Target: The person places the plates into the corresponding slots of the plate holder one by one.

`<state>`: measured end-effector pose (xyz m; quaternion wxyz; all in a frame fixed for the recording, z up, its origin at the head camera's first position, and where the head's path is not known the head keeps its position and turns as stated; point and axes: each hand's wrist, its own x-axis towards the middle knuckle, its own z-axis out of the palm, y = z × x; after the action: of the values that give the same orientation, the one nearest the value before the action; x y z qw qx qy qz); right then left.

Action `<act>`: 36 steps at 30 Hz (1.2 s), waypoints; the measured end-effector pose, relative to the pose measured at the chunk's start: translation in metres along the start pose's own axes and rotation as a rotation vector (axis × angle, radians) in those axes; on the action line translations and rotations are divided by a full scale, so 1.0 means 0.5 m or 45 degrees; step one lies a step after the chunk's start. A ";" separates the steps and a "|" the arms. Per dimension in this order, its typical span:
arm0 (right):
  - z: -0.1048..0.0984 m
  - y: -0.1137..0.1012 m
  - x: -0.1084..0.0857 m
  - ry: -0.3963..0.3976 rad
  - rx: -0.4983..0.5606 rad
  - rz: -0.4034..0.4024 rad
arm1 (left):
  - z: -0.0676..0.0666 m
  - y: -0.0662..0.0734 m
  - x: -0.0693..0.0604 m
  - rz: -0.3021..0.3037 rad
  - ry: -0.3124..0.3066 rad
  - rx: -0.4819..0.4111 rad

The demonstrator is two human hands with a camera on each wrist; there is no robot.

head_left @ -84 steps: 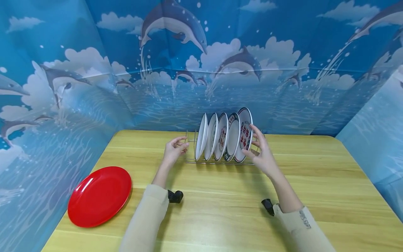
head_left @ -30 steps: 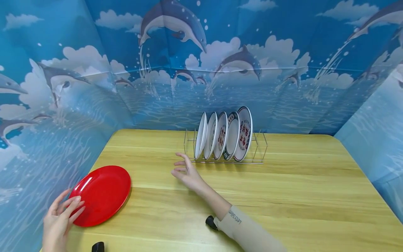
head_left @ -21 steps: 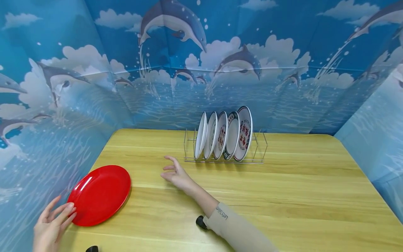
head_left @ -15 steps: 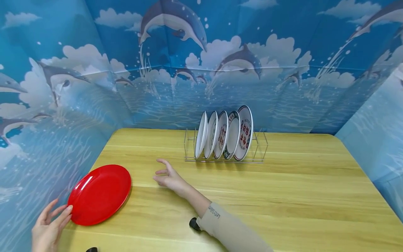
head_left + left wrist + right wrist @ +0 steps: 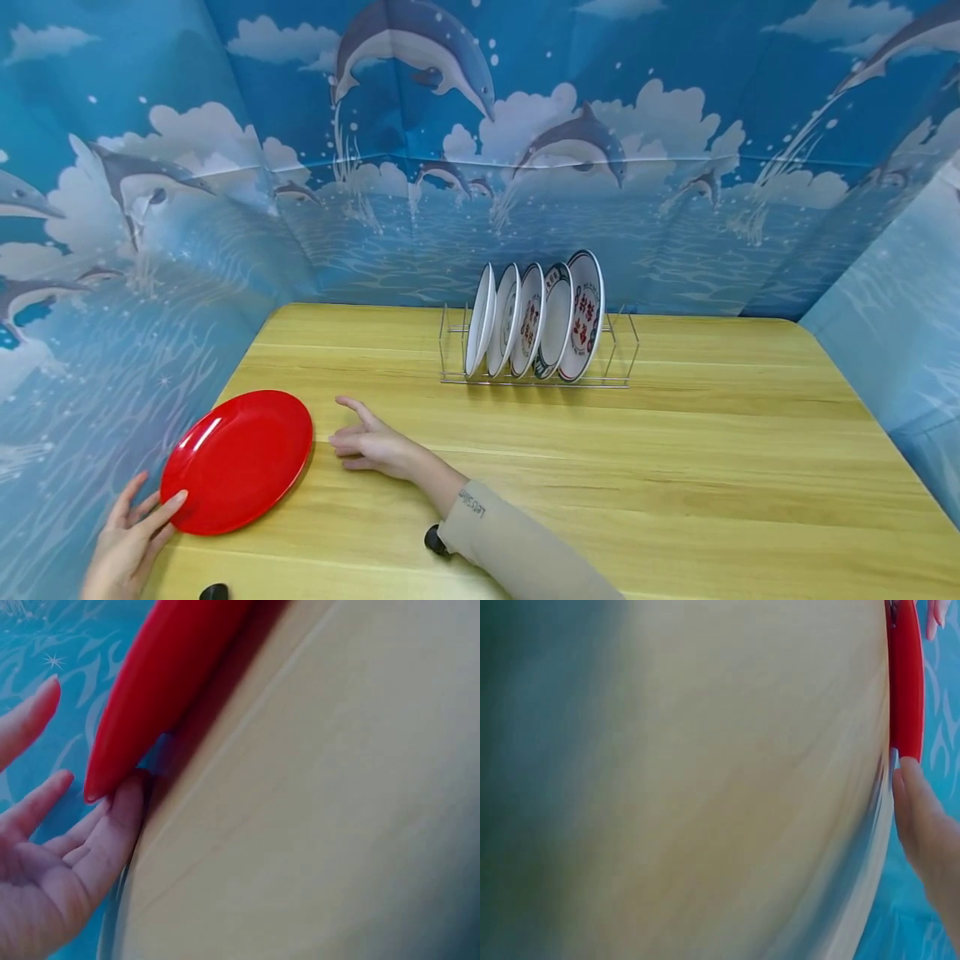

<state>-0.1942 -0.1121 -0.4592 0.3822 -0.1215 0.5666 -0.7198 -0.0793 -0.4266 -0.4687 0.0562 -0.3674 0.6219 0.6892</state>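
A glossy red plate (image 5: 238, 463) lies on the left part of the table. My left hand (image 5: 129, 542) is at its near left edge, the thumb overlapping the rim in the head view. In the left wrist view, some fingers (image 5: 120, 825) of that hand reach under the raised rim, while others stand apart from it. My right hand (image 5: 378, 446) hovers right of the plate with fingers extended toward it, holding nothing. In the right wrist view a fingertip appears close to the red rim (image 5: 907, 690); contact cannot be told.
A wire dish rack (image 5: 536, 383) stands at the back of the wooden table (image 5: 675, 467). Several white patterned plates (image 5: 553, 321) stand upright in it, with bare slots at both ends. A dolphin-printed curtain (image 5: 480, 167) hangs behind and along the sides.
Both hands have left the rack and the plates standing there. My left hand has come to the red plate's left edge; my right hand has swept left toward its right side. The plate stays put.
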 end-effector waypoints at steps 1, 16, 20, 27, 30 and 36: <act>0.003 0.001 0.002 -0.012 0.006 0.011 | -0.004 0.000 0.003 0.012 -0.048 0.011; 0.032 0.008 0.010 -0.241 0.005 0.134 | -0.018 -0.014 0.019 0.233 -0.409 0.061; 0.033 0.011 0.010 -0.240 0.027 0.137 | -0.011 -0.020 0.023 0.341 -0.443 0.111; 0.021 0.015 0.013 -0.188 0.069 0.145 | 0.001 -0.030 0.026 0.397 -0.555 0.151; 0.013 0.017 0.016 -0.142 0.108 0.141 | 0.014 -0.024 0.026 0.359 -0.532 0.185; -0.005 0.013 0.019 -0.025 0.146 0.057 | 0.055 -0.002 0.013 0.353 -0.527 0.171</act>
<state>-0.1992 -0.1173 -0.4684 0.4100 -0.0936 0.5232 -0.7413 -0.0955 -0.4043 -0.4742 0.1116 -0.1253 0.6859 0.7081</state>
